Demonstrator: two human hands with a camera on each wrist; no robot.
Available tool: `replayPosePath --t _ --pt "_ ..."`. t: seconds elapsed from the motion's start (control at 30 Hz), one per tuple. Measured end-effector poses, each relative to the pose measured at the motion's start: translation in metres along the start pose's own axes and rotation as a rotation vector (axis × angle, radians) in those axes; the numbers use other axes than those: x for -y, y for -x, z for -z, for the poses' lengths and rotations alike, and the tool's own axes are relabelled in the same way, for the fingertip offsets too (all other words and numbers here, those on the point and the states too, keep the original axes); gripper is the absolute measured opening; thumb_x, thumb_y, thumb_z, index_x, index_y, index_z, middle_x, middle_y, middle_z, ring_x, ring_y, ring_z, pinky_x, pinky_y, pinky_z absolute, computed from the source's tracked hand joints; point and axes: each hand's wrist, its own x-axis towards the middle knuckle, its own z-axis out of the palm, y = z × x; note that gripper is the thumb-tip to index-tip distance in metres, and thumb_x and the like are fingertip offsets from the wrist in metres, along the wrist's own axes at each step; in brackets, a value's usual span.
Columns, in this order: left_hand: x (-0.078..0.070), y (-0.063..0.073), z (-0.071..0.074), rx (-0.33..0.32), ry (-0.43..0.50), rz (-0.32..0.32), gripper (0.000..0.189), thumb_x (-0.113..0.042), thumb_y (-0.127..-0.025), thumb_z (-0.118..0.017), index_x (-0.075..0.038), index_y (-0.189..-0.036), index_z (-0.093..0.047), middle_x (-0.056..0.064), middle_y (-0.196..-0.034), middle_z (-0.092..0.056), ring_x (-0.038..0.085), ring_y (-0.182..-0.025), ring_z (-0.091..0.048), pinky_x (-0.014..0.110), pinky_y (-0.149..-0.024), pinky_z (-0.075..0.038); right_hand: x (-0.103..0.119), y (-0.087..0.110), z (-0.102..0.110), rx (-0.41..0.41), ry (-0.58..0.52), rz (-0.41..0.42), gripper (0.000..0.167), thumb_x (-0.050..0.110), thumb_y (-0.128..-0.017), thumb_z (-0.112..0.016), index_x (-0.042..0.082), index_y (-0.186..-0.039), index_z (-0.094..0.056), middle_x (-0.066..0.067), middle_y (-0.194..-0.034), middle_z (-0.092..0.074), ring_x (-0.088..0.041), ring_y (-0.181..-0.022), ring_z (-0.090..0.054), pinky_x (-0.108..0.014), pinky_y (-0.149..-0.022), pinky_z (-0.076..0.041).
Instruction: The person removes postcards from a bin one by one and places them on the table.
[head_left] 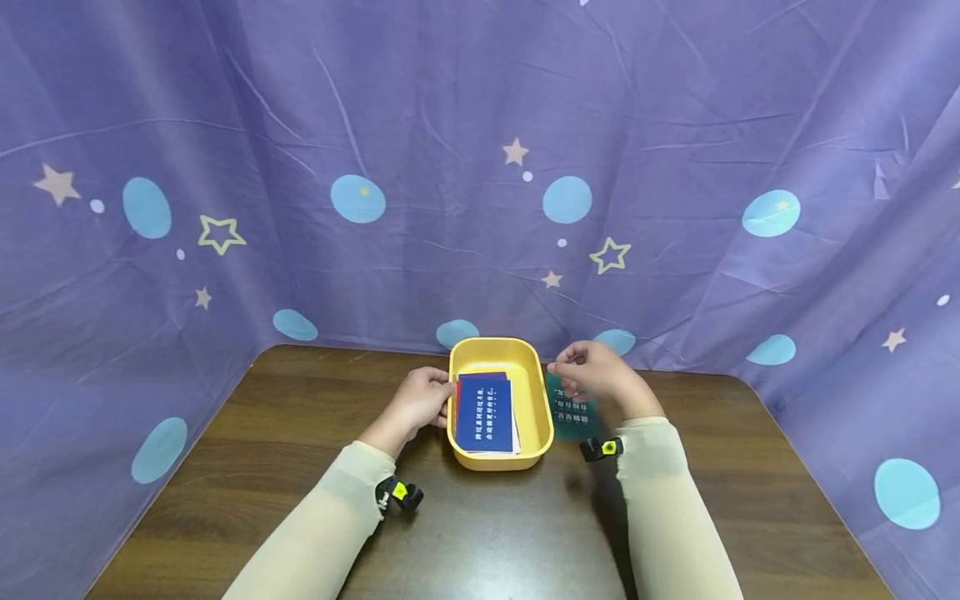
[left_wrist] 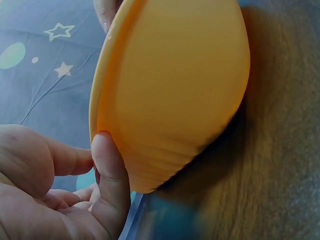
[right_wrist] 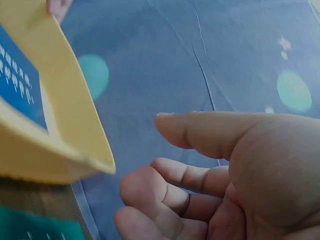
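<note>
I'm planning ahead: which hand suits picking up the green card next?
Probably the right hand: it is empty and near the green card, while the left hand holds the yellow tray.

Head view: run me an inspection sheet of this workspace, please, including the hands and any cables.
Surface: brown wood-grain table, glossy near the front.
Job's things: yellow tray holding a blue card with white writing, edges of others beneath; green card on the table, right of the tray.
Clutter: nothing seen.
Hands: left hand pinches the tray's rim; right hand holds nothing, near the green card.
Cables: nothing seen.
Surroundings: purple curtain with stars and ovals.
</note>
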Motion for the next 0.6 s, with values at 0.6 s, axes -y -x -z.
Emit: replayPosePath --t 0.6 --pt "0.001 -0.002 0.004 -0.001 0.045 0.037 0.034 -0.005 -0.11 -0.058 0.013 -0.138 -0.057 0.008 -0.077 -0.064 0.01 -0.055 -0.058 0.02 -0.046 -0.056 0.065 -0.036 -0.066 0.147 0.26 -0.042 0.027 0.027 -0.104 -0.084 0.002 -0.109 -0.074 -0.017 -0.085 -0.079 -0.023 -0.07 -0.077 -0.037 -0.063 -0.071"
